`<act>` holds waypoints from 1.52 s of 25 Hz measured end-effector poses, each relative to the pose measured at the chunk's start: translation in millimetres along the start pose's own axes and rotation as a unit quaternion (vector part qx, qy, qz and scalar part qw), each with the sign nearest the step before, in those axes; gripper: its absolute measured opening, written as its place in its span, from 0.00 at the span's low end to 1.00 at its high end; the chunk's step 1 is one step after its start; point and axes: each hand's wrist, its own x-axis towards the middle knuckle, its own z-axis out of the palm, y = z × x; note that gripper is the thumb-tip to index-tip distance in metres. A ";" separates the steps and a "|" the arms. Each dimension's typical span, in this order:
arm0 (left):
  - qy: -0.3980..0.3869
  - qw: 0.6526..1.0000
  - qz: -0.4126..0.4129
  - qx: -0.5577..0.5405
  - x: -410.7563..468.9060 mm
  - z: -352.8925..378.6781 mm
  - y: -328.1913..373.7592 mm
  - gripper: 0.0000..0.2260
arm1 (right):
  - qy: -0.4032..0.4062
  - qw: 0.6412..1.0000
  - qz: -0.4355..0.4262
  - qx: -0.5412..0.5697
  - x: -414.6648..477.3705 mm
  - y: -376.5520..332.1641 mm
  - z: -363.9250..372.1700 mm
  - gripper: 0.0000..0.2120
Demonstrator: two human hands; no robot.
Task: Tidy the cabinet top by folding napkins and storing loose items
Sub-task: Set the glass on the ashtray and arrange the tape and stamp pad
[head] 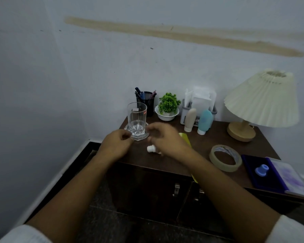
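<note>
Brown cabinet top (211,137), stained pale wall (147,71); both hands (115,144) (167,139) loosely curled, holding nothing.

Bare forearms, white sleeves

Both hands (116,143) (167,139) are bare, no rings or watch showing; white sleeves (23,234) pushed up near the elbows.

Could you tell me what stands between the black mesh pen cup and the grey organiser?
In the head view, a green plant in a white bowl.
</note>
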 end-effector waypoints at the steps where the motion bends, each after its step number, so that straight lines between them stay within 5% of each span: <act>1: -0.003 0.999 0.019 0.025 -3.9 2.1 5.5 0.12 | 0.035 0.999 -0.007 0.003 -0.1 4.9 -13.4 0.18; 3: -0.026 0.996 0.046 0.071 -10.7 12.0 15.1 0.10 | 0.070 0.997 -0.002 -0.034 -3.7 23.6 -29.4 0.16; 8: -0.088 0.990 0.010 0.108 -10.9 38.7 24.7 0.12 | -0.012 0.994 -0.010 -0.109 -20.5 50.0 -5.4 0.21; 14: -0.104 0.990 0.087 0.036 1.3 65.2 32.7 0.17 | 0.118 0.986 0.042 -0.110 -19.4 60.7 -0.6 0.17; 19: -0.061 0.984 0.147 0.080 10.6 74.4 30.3 0.19 | 0.045 0.998 0.050 -0.018 -20.1 60.5 -12.6 0.15; 23: -0.044 0.983 0.151 0.098 14.6 77.5 28.3 0.22 | 0.058 0.981 0.029 -0.183 -34.2 46.4 -45.0 0.15; 27: -0.018 0.975 0.171 0.143 12.4 81.5 28.8 0.25 | -0.069 0.928 0.065 -0.360 -68.7 46.3 -53.7 0.11; 38: -0.005 0.970 0.169 0.174 7.1 82.3 27.3 0.23 | -0.107 0.930 -0.023 -0.351 -64.3 49.9 -29.4 0.14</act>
